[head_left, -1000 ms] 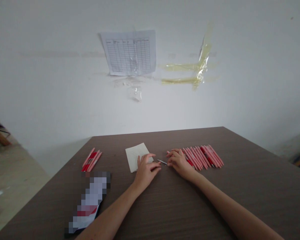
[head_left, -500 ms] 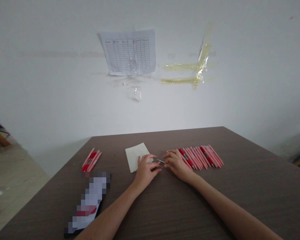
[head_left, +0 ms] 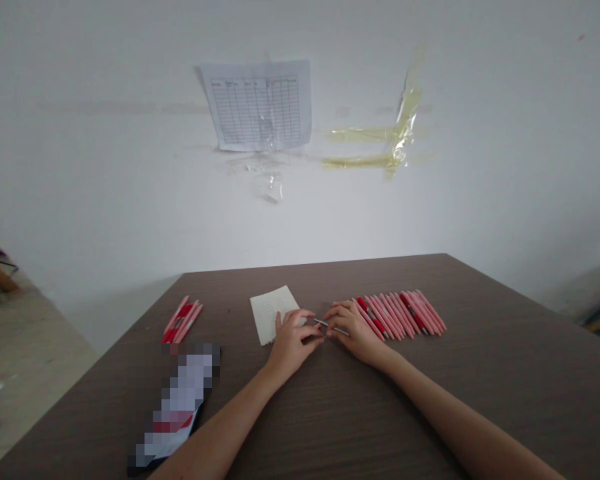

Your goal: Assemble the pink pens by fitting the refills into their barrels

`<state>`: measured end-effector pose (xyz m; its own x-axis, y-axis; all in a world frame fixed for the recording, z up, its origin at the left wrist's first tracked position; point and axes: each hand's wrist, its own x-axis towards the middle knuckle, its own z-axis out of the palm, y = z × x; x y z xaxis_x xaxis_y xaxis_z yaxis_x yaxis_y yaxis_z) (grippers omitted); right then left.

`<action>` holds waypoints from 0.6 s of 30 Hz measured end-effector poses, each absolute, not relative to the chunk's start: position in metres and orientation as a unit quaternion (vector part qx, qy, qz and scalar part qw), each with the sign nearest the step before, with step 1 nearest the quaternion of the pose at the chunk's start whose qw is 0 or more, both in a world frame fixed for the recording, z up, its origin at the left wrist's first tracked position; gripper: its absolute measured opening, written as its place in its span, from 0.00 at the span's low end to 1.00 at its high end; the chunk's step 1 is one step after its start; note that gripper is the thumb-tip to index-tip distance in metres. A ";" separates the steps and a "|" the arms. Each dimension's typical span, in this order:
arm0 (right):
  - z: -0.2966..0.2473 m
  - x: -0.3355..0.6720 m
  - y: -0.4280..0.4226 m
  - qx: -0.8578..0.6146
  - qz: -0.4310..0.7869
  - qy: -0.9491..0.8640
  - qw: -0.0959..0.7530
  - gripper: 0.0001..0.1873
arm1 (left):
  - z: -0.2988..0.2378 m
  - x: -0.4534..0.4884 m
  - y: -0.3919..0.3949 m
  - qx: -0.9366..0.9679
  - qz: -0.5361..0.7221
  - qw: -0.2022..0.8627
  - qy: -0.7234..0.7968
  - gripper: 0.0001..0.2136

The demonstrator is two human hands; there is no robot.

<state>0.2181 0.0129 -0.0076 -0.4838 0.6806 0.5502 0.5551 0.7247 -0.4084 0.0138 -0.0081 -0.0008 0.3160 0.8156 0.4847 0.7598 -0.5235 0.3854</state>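
Note:
My left hand [head_left: 291, 339] rests on the brown table [head_left: 330, 413], its fingers lying on the near corner of a small white paper [head_left: 270, 310]. My right hand [head_left: 353, 327] sits just to its right, fingers pinched on a thin silver-grey pen refill [head_left: 325, 324] whose tip points toward the left hand. A row of several pink and red pens [head_left: 405, 311] lies side by side right beside my right hand.
A smaller bunch of pink and red pens [head_left: 183, 320] lies at the table's left. A blurred flat object [head_left: 177, 403] sits near the front left edge. A printed sheet [head_left: 257, 105] and yellowed tape [head_left: 395, 137] hang on the white wall behind.
My right hand has slid left, away from the pen row, bringing the thin refill closer to my left hand. The left hand has stayed on the paper.

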 end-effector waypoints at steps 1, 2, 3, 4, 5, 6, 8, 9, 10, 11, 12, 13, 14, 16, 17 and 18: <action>-0.008 0.218 0.013 -0.360 0.089 -0.857 0.357 0.04 | -0.001 0.014 -0.008 0.811 0.326 0.043 0.484 0.03; -0.008 0.218 0.013 -0.360 0.089 -0.858 0.356 0.04 | -0.001 0.014 -0.008 0.810 0.328 0.043 0.483 0.02; -0.008 0.218 0.013 -0.360 0.088 -0.858 0.357 0.04 | 0.000 0.014 -0.008 0.809 0.331 0.044 0.483 0.02; -0.007 0.218 0.013 -0.361 0.085 -0.858 0.356 0.04 | 0.000 0.014 -0.009 0.808 0.333 0.045 0.485 0.03; -0.006 0.219 0.013 -0.363 0.080 -0.858 0.355 0.03 | 0.000 0.014 -0.009 0.805 0.336 0.047 0.487 0.03; -0.005 0.220 0.013 -0.367 0.072 -0.858 0.352 0.04 | 0.000 0.014 -0.009 0.801 0.338 0.048 0.491 0.03; -0.004 0.223 0.014 -0.384 0.052 -0.855 0.344 0.04 | 0.000 0.014 -0.009 0.792 0.343 0.052 0.502 0.03; -0.003 0.226 0.015 -0.396 0.041 -0.853 0.338 0.05 | 0.000 0.013 -0.009 0.787 0.347 0.053 0.508 0.03; -0.003 0.229 0.015 -0.411 0.032 -0.848 0.333 0.06 | -0.001 0.013 -0.009 0.781 0.351 0.055 0.513 0.03; -0.003 0.232 0.016 -0.423 0.025 -0.845 0.327 0.06 | -0.001 0.013 -0.008 0.776 0.357 0.055 0.517 0.03; -0.003 0.235 0.017 -0.431 0.024 -0.845 0.316 0.06 | -0.002 0.012 -0.008 0.771 0.362 0.056 0.521 0.03; -0.003 0.238 0.018 -0.438 0.024 -0.845 0.305 0.05 | -0.002 0.012 -0.008 0.768 0.366 0.056 0.523 0.03; -0.003 0.240 0.019 -0.446 0.027 -0.845 0.293 0.04 | -0.003 0.012 -0.008 0.766 0.369 0.055 0.524 0.03; -0.004 0.244 0.021 -0.458 0.034 -0.846 0.272 0.05 | -0.004 0.011 -0.007 0.765 0.372 0.050 0.524 0.03; -0.004 0.244 0.021 -0.461 0.038 -0.846 0.265 0.05 | -0.004 0.011 -0.007 0.765 0.372 0.046 0.523 0.03; -0.005 0.245 0.022 -0.463 0.043 -0.846 0.260 0.05 | -0.004 0.011 -0.007 0.765 0.372 0.042 0.524 0.03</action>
<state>0.2446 0.0222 -0.0050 -0.4360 0.8057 0.4010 0.7612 0.5678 -0.3132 0.0113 -0.0074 -0.0042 0.1745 0.8326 0.5257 0.7698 -0.4482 0.4544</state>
